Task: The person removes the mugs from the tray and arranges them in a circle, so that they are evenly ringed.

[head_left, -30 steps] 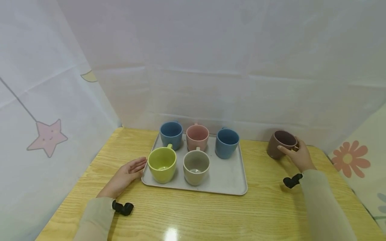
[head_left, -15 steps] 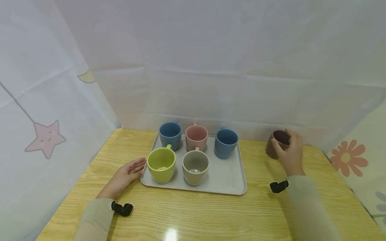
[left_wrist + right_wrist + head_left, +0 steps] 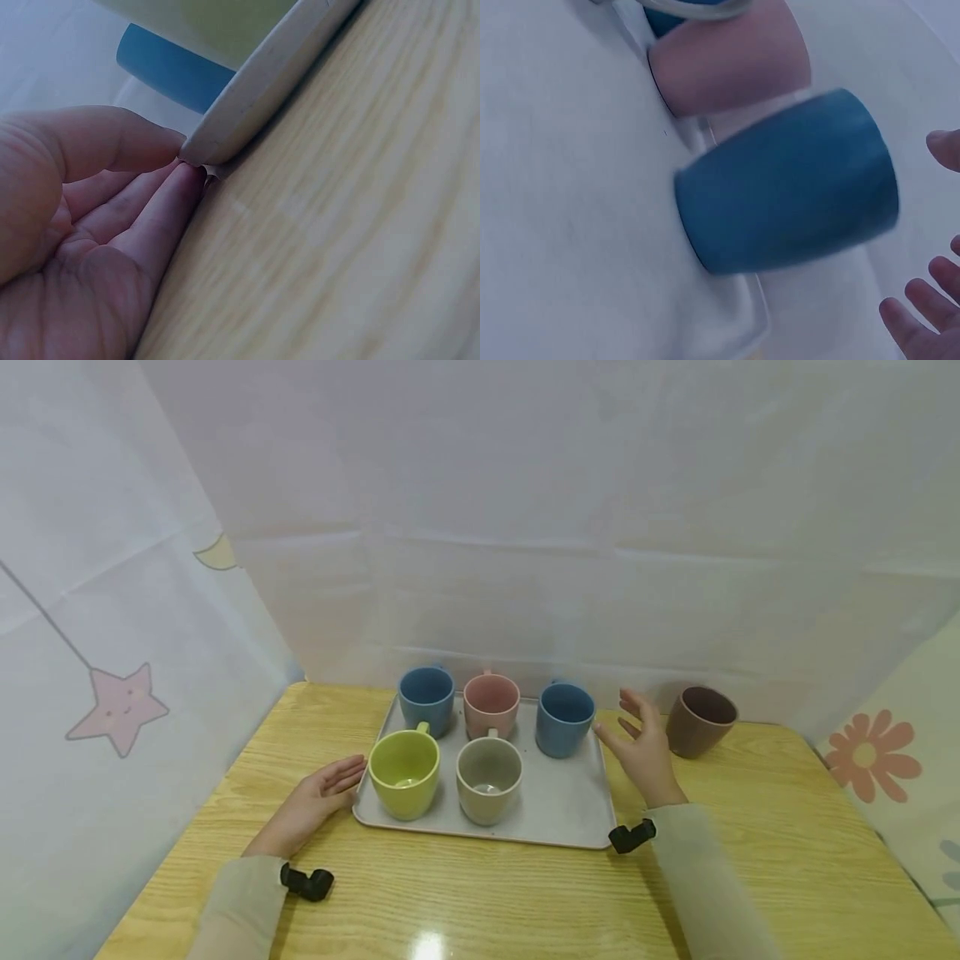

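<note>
Mostly set on a table [image 3: 480,902] of yellow, streaky-grained wood, glossy enough to shine with a bright patch of light [image 3: 427,945] near the front edge. Backed along the rear edge by a creased white cloth [image 3: 480,510], and flanked by more cloth, printed with a pink star [image 3: 118,706] and a yellow moon [image 3: 217,554] on the left and an orange flower [image 3: 873,756] on the right. Laid toward the table's middle, with a pale grey tray [image 3: 562,810] bearing a blue mug [image 3: 427,710] at its far left corner, a pink mug [image 3: 491,720] along its far edge, a second blue mug [image 3: 561,737] by its far right corner, a green mug [image 3: 405,797] at its near left corner and a grey mug [image 3: 487,802] toward its front edge. Placed apart, near the table's far right corner, with a brown mug [image 3: 692,735] upright. Pinched at the tray's left edge, near the front corner, between thumb and fingertips of the left hand [image 3: 318,800]. Reached over the tray's right edge with the right hand [image 3: 643,756], fingers well spread, grasping nothing, just beside the second blue mug without touching.
</note>
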A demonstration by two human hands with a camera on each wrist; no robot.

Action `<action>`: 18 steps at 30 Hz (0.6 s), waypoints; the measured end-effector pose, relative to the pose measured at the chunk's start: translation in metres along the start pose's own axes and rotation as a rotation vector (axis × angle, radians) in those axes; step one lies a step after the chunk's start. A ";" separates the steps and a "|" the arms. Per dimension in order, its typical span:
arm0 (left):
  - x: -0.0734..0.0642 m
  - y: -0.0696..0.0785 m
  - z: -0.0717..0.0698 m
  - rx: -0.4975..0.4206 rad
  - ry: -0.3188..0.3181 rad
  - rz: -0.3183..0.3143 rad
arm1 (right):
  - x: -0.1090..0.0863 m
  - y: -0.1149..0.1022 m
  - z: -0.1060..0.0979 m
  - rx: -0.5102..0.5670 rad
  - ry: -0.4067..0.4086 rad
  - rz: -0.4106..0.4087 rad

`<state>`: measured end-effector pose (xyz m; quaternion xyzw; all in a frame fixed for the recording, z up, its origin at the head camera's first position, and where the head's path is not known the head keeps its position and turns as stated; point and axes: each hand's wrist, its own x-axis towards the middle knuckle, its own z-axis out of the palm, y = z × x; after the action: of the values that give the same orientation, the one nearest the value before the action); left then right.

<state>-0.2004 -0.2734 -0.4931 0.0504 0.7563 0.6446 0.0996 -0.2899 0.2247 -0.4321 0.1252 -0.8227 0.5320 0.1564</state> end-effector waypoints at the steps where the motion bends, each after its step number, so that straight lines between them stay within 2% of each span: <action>1: 0.000 0.000 0.000 0.001 0.000 0.001 | 0.000 0.000 0.005 0.015 -0.012 0.016; 9: -0.002 -0.001 0.000 -0.025 -0.010 0.022 | 0.005 0.005 0.035 0.094 -0.077 0.149; 12: -0.002 -0.001 0.000 -0.050 -0.015 0.022 | 0.007 0.009 0.042 0.115 -0.070 0.194; 18: -0.002 -0.001 -0.001 -0.045 -0.017 0.026 | 0.012 0.009 0.049 0.125 -0.043 0.230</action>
<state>-0.1983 -0.2747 -0.4935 0.0632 0.7402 0.6620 0.0988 -0.3107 0.1830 -0.4541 0.0510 -0.8000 0.5939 0.0689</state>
